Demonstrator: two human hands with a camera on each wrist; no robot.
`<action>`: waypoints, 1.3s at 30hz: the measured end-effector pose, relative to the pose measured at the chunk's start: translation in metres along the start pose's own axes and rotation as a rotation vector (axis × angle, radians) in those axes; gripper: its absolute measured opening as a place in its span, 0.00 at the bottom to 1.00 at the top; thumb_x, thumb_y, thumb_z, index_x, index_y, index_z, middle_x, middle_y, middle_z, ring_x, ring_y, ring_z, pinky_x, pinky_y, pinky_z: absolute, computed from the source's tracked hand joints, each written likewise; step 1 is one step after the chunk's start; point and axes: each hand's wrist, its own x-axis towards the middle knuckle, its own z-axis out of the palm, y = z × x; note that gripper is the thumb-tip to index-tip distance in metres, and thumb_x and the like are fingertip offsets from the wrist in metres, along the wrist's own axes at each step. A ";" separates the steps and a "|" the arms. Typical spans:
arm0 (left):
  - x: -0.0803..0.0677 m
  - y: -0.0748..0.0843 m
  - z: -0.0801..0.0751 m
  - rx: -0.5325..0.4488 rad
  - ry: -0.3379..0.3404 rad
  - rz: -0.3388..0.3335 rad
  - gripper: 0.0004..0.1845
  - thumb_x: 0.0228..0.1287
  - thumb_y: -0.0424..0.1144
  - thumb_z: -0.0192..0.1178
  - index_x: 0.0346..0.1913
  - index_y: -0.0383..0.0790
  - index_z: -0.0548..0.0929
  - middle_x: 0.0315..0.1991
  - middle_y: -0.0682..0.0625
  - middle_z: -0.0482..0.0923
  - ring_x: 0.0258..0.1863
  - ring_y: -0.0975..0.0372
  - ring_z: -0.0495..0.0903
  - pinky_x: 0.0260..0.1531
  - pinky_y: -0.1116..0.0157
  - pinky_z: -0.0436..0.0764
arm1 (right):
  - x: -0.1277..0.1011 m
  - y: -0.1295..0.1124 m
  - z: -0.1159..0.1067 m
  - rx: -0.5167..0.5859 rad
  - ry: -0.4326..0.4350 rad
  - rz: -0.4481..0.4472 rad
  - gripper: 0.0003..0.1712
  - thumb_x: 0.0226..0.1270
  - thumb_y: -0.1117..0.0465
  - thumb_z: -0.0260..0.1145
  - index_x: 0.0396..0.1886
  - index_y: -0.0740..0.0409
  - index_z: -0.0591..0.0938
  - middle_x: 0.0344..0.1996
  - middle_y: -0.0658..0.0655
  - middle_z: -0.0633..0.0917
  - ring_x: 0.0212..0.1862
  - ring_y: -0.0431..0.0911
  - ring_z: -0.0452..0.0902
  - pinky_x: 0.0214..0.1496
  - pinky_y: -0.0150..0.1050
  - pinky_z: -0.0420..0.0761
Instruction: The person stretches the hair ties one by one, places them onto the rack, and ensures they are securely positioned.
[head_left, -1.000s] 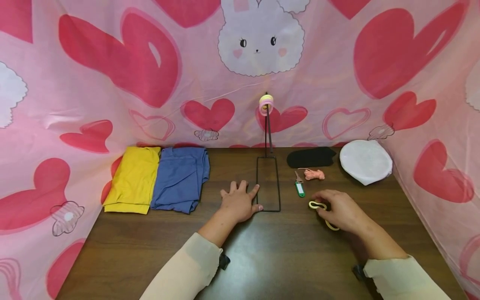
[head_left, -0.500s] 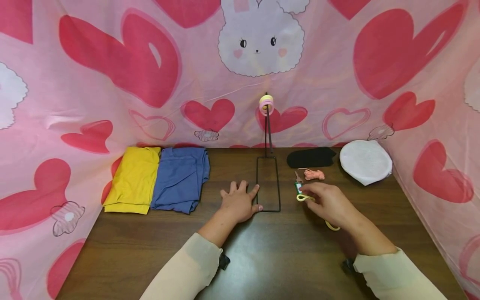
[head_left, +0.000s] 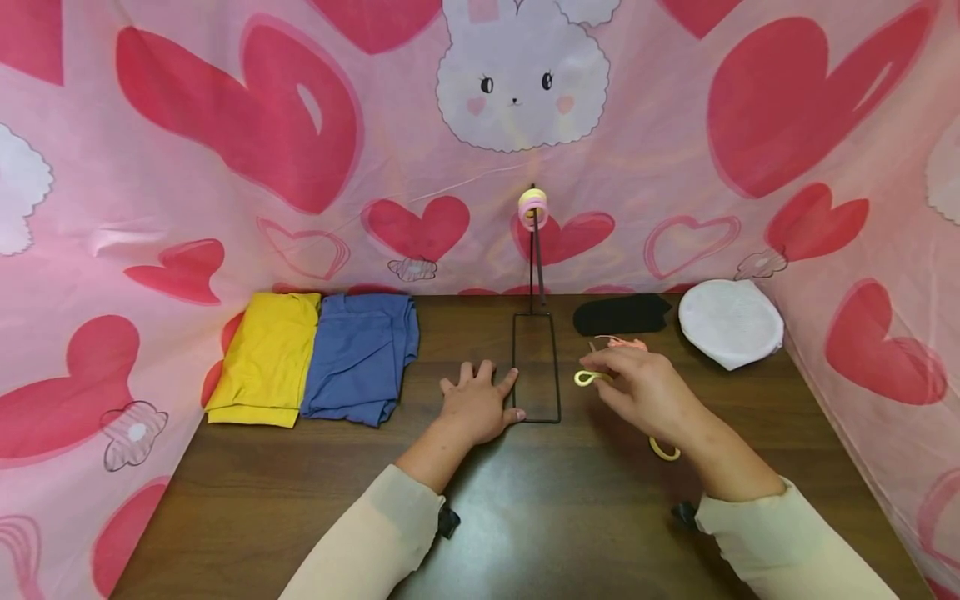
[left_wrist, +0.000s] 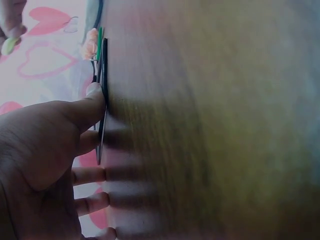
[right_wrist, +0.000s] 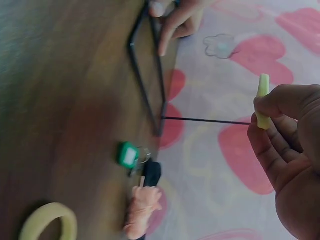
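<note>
A black wire stand (head_left: 557, 367) with a rectangular base stands mid-table. On its arm hang several yellow and pink hair ties (head_left: 532, 208). My left hand (head_left: 476, 406) lies with spread fingers at the base's left side, its thumb and forefinger over the wire. In the left wrist view those fingertips touch the table and the wire. Between thumb and fingertips, my right hand (head_left: 651, 396) pinches a yellow hair tie (right_wrist: 263, 100), raised above the table to the right of the stand. Another yellow hair tie (head_left: 664, 450) lies on the table, partly hidden by the right hand in the head view.
A green-tagged key (right_wrist: 128, 155), a coral cord bundle (right_wrist: 142, 210) and a black flat pouch (head_left: 622, 314) lie right of the stand. Farther right is a white round cloth item (head_left: 731, 323). Folded yellow cloth (head_left: 266, 358) and blue cloth (head_left: 360, 358) lie left.
My right hand has lifted and moved left toward the stand with the yellow hair tie, now covering the key in the head view. The left hand has stayed in place.
</note>
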 end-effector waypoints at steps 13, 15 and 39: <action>-0.001 0.000 -0.001 0.010 -0.007 -0.011 0.42 0.69 0.74 0.49 0.82 0.67 0.57 0.78 0.46 0.57 0.73 0.42 0.57 0.60 0.32 0.65 | 0.032 -0.021 -0.015 0.060 0.105 -0.087 0.21 0.52 0.73 0.77 0.47 0.55 0.90 0.42 0.51 0.90 0.39 0.41 0.84 0.40 0.34 0.83; -0.001 0.000 -0.001 0.012 -0.010 -0.012 0.42 0.70 0.74 0.49 0.82 0.67 0.57 0.78 0.46 0.57 0.73 0.42 0.57 0.60 0.32 0.65 | 0.037 -0.024 -0.017 0.078 0.122 -0.095 0.20 0.52 0.74 0.76 0.47 0.56 0.90 0.42 0.52 0.90 0.37 0.41 0.83 0.37 0.35 0.83; 0.000 0.001 0.000 -0.007 0.009 -0.005 0.42 0.69 0.74 0.50 0.82 0.66 0.59 0.77 0.46 0.58 0.72 0.42 0.57 0.59 0.33 0.65 | 0.085 -0.068 -0.048 0.121 0.368 -0.215 0.11 0.58 0.69 0.71 0.41 0.60 0.91 0.38 0.54 0.90 0.39 0.46 0.83 0.52 0.28 0.77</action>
